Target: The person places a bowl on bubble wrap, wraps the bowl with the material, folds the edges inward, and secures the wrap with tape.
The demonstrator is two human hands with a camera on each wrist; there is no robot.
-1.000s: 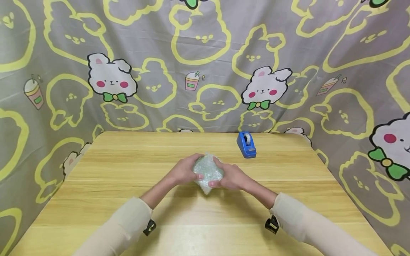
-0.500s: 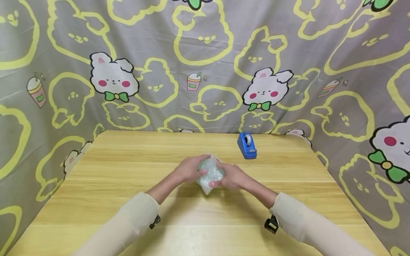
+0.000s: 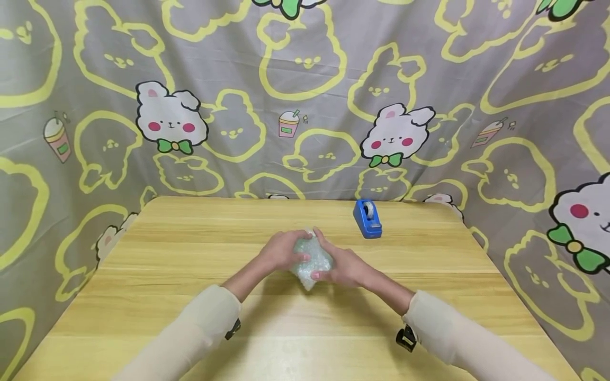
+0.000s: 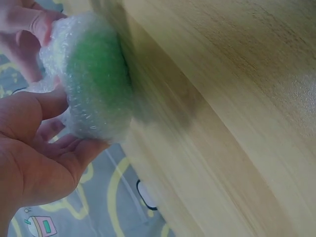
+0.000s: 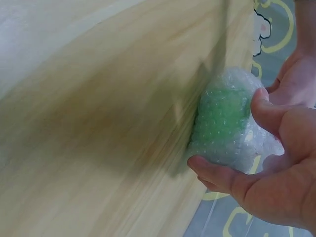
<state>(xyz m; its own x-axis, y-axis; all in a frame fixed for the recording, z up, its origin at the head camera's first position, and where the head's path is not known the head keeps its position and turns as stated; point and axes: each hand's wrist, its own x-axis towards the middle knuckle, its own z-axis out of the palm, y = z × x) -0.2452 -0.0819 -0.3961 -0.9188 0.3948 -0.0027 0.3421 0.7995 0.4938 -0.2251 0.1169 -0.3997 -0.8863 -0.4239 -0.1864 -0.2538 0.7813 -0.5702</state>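
A bundle of clear bubble wrap (image 3: 313, 259) sits low over the middle of the table, its near end coming to a point. Something green shows through the bubble wrap (image 4: 94, 74); its kind is hidden by the layers. My left hand (image 3: 283, 251) grips the bundle from the left, thumb on the near side and fingers around the far side. From the right, my right hand (image 3: 348, 264) holds it too, with the thumb low on the front and a finger at the top. In the right wrist view, the thumb and fingers of my right hand (image 5: 276, 163) curve about the bundle.
A blue tape dispenser (image 3: 368, 219) with a roll of clear tape stands at the back right of the wooden table (image 3: 214, 222). A grey curtain (image 3: 229, 69) with cartoon rabbits hangs behind the table and along both sides.
My left hand has shifted slightly right over the bundle, covering more of its left side. A finger of my right hand has lifted to the bundle's top. The dispenser has stayed in place.
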